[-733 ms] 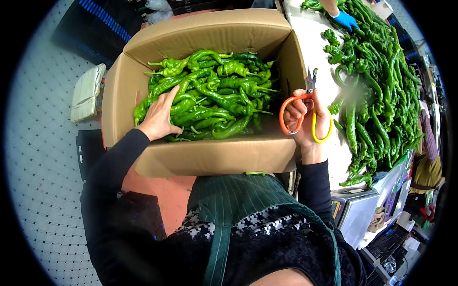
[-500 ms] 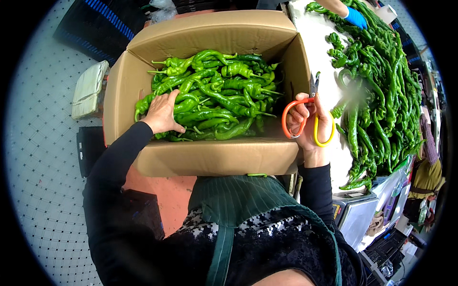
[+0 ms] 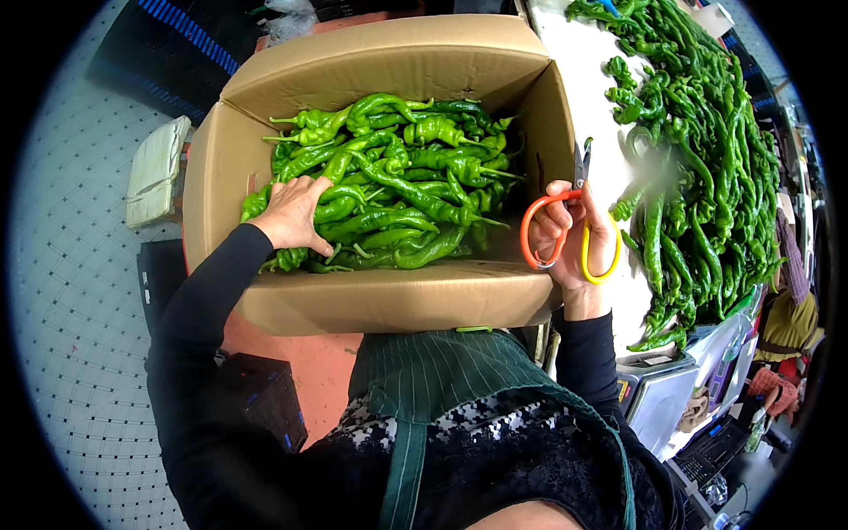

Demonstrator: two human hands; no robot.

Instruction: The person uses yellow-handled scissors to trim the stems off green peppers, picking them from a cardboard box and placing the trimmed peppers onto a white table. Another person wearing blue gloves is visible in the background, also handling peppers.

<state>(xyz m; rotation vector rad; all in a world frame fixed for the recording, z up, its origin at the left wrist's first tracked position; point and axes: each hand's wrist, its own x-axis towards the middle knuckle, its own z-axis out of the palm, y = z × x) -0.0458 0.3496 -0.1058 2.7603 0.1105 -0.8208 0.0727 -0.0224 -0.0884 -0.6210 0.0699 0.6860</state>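
Inside a cardboard box (image 3: 397, 300) lies a layer of long, wrinkled green peppers (image 3: 424, 190). My left hand (image 3: 291, 212) rests on the peppers at the box's left side, thumb apart from the fingers; its fingertips are partly lost among the peppers, and I see nothing lifted. At the box's right edge, my right hand (image 3: 574, 238) holds scissors (image 3: 536, 238) with one orange and one yellow handle loop. Their short dark blades point away from me, with a bit of green at the tip.
Right of the box, a white-topped table (image 3: 570, 62) bears a large heap of green peppers (image 3: 715, 185). A metal scale (image 3: 658, 393) sits at its near end. Dark crates (image 3: 168, 53) stand at the far left, and a bit of blue glove (image 3: 609, 7) shows at the top edge.
My left hand has shifted slightly left and nearer over the peppers. The other person's blue-gloved hand has drawn back almost out of view. My right hand still holds the scissors.
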